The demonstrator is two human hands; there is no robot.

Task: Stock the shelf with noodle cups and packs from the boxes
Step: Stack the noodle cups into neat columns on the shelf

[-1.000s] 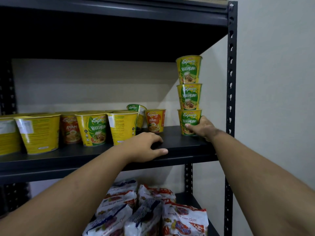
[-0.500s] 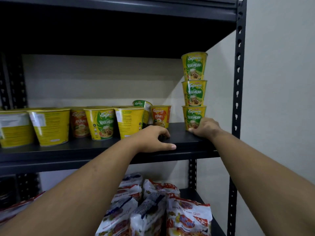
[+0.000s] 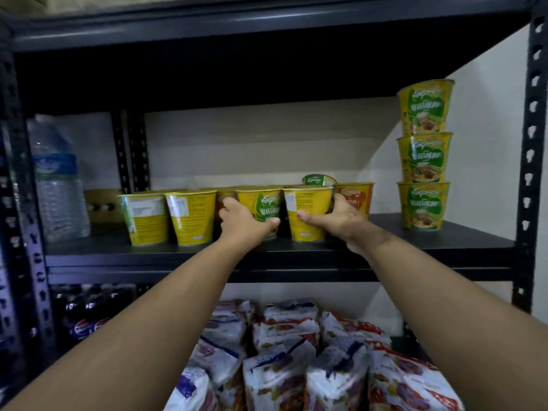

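Note:
On the black shelf board (image 3: 444, 247) stands a row of yellow noodle cups. My left hand (image 3: 241, 222) grips a yellow Vegetarian cup (image 3: 262, 203) in the middle of the row. My right hand (image 3: 338, 219) grips the yellow cup beside it (image 3: 308, 207), thumb across its front. Behind them stand orange cups (image 3: 355, 195) and a tilted green-lidded cup (image 3: 318, 180). A stack of three Vegetarian cups (image 3: 424, 155) stands at the shelf's right end. Two more yellow cups (image 3: 169, 215) stand to the left.
Noodle packs (image 3: 296, 360) fill the lower shelf. A large water bottle (image 3: 56, 179) stands at the left, dark soda bottles (image 3: 86, 315) below it. Black perforated uprights (image 3: 530, 143) frame the shelf, and the upper shelf (image 3: 267, 28) hangs overhead. A white wall is behind.
My right hand left the base of the three-cup stack and moved left onto a yellow cup. My left hand rose from the shelf edge onto the Vegetarian cup. The view swung left.

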